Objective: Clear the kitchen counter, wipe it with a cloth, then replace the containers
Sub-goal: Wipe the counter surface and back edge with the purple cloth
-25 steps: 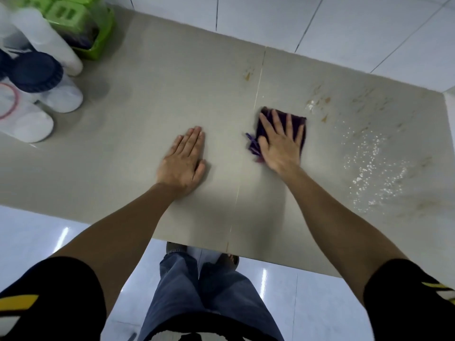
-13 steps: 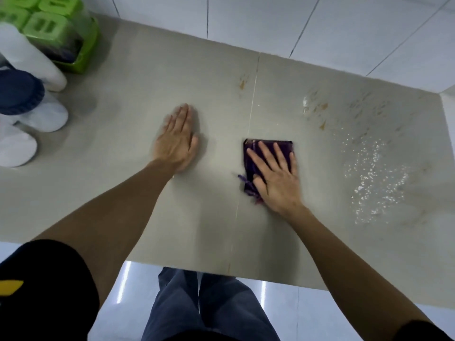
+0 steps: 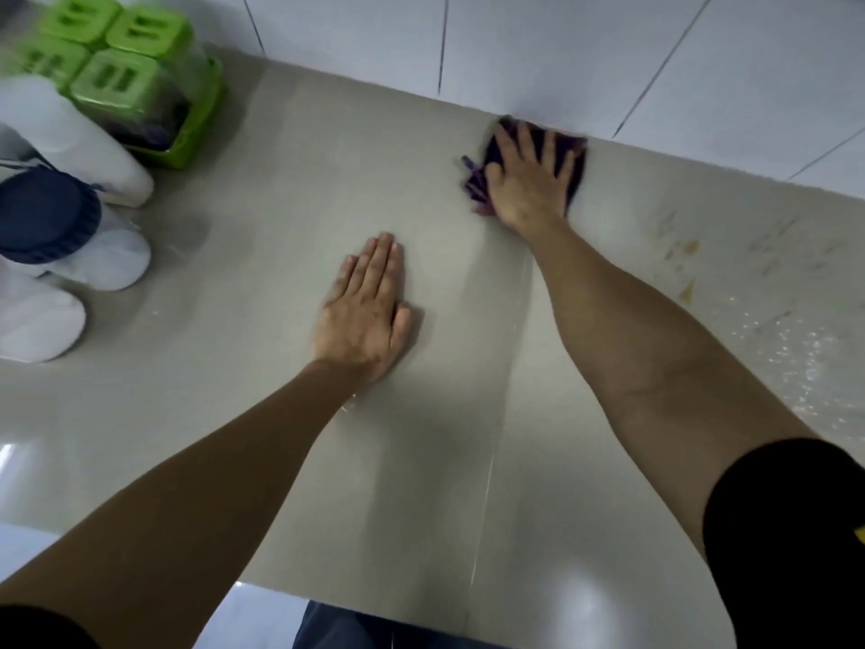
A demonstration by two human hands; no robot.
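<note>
The grey kitchen counter (image 3: 262,236) runs under both arms. My right hand (image 3: 526,182) presses flat on a dark purple cloth (image 3: 473,185) at the counter's back edge, right against the tiled wall (image 3: 561,49). The cloth's fringe sticks out to the left of the hand, and the hand and cloth are motion-blurred. My left hand (image 3: 365,316) lies palm down on the bare counter mid-left, fingers straight, holding nothing. At the far left stand white containers (image 3: 93,147), one with a navy lid (image 3: 47,217).
A green rack of green-lidded boxes (image 3: 131,72) sits in the back left corner. Brown stains (image 3: 683,260) and water droplets (image 3: 786,339) mark the counter at the right. The counter's front edge is near my legs (image 3: 337,630).
My right hand has pushed the cloth away from me, from the counter's middle to the wall. My left hand stays flat on the counter. The view has shifted forward.
</note>
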